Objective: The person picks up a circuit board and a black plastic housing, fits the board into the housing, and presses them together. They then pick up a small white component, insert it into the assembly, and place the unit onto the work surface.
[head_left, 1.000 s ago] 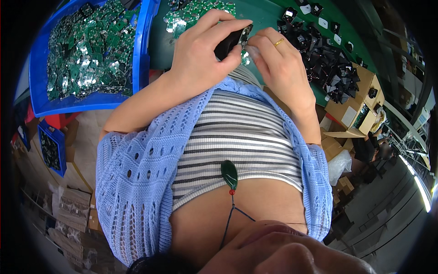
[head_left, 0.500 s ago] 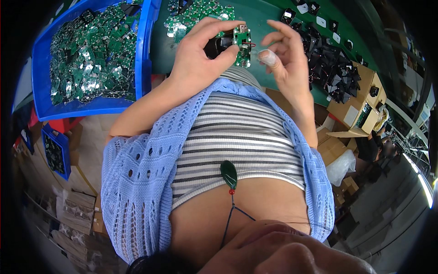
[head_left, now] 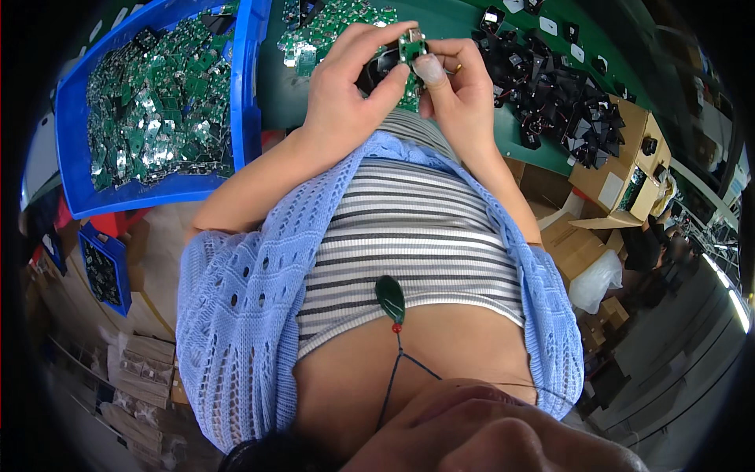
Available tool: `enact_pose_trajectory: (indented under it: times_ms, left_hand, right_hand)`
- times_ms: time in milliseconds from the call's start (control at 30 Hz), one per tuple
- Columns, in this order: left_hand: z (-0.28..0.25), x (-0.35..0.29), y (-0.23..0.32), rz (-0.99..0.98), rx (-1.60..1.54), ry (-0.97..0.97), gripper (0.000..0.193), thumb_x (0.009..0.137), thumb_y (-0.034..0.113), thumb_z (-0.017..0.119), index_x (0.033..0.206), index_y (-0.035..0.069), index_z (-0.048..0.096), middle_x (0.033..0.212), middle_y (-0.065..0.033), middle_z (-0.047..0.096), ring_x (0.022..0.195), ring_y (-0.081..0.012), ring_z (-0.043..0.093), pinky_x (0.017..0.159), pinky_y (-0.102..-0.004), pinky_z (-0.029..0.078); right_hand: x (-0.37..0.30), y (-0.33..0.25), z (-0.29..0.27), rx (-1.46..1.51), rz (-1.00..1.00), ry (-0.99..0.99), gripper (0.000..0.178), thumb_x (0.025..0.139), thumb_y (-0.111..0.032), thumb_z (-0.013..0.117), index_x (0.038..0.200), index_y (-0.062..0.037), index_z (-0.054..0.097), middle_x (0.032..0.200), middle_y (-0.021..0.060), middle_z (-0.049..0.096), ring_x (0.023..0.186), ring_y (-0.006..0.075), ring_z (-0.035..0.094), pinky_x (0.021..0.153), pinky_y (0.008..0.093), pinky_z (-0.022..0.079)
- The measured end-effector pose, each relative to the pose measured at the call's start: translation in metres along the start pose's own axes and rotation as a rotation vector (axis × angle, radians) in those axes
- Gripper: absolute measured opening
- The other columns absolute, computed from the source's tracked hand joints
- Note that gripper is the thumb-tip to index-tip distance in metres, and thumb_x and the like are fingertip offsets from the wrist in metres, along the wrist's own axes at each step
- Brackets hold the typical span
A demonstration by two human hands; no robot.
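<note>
A green circuit board [head_left: 411,49] with a metal connector at its far end is gripped at the edge by my left hand [head_left: 346,82], between thumb and fingers. A black rounded part [head_left: 381,67] sits behind the board, partly covered by the same hand. My right hand [head_left: 462,90] has its fingers curled together at the board's right side, its thumb wrapped in a whitish covering. Whatever lies between the right fingertips is too small or hidden to make out.
On the left stands a blue bin [head_left: 245,94] full of green circuit boards. More boards [head_left: 338,27] lie on the green table [head_left: 283,102]. Black plastic parts [head_left: 550,102] are heaped at the right, beside a cardboard box [head_left: 609,185]. A person [head_left: 653,248] is in the right background.
My right hand has moved left to the board, and its spread fingers have closed there. The left hand still holds the board, which is a little farther left.
</note>
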State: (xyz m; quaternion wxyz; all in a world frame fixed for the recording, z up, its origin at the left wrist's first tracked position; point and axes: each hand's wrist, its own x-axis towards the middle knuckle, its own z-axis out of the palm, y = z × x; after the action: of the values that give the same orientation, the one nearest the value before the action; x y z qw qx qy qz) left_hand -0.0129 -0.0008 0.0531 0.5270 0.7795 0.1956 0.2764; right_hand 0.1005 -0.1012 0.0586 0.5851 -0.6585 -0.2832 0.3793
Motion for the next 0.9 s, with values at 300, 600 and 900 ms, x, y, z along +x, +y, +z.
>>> enact_pose_trajectory:
  times_ms: [300,600,900]
  left_hand:
    - [0.002,-0.007,-0.020,-0.100,-0.023,-0.072,0.037,0.084,0.007,0.053,0.120,0.001,0.046,0.100,-0.0082,0.053,0.092,-0.0158,0.052,0.080,-0.0242,0.042]
    - [-0.002,0.012,-0.028,-0.708,-0.728,-0.305,0.033,0.081,0.010,0.059,0.112,0.003,0.048,0.093,-0.0051,0.058,0.086,-0.0096,0.056,0.073,-0.0254,0.049]
    - [0.001,0.020,-0.018,-0.534,-0.585,-0.144,0.031,0.082,0.009,0.059,0.108,0.004,0.043,0.095,-0.0058,0.059,0.083,-0.0085,0.055,0.071,-0.0213,0.044]
  right_hand:
    - [-0.004,-0.002,-0.010,0.087,0.026,0.073,0.032,0.082,-0.005,0.058,0.108,-0.0013,0.039,0.068,0.0071,0.054,0.047,0.0102,0.053,0.042,0.0198,0.041]
    - [-0.013,0.000,-0.010,-0.490,-0.232,-0.094,0.024,0.074,-0.012,0.068,0.094,-0.0076,0.055,0.072,0.0039,0.054,0.047,0.0114,0.049,0.044,0.0247,0.040]
    - [0.019,0.013,-0.022,-0.595,-0.716,0.030,0.017,0.067,-0.006,0.068,0.084,-0.0077,0.063,0.073,0.0045,0.053,0.064,0.0171,0.053,0.049,0.0265,0.042]
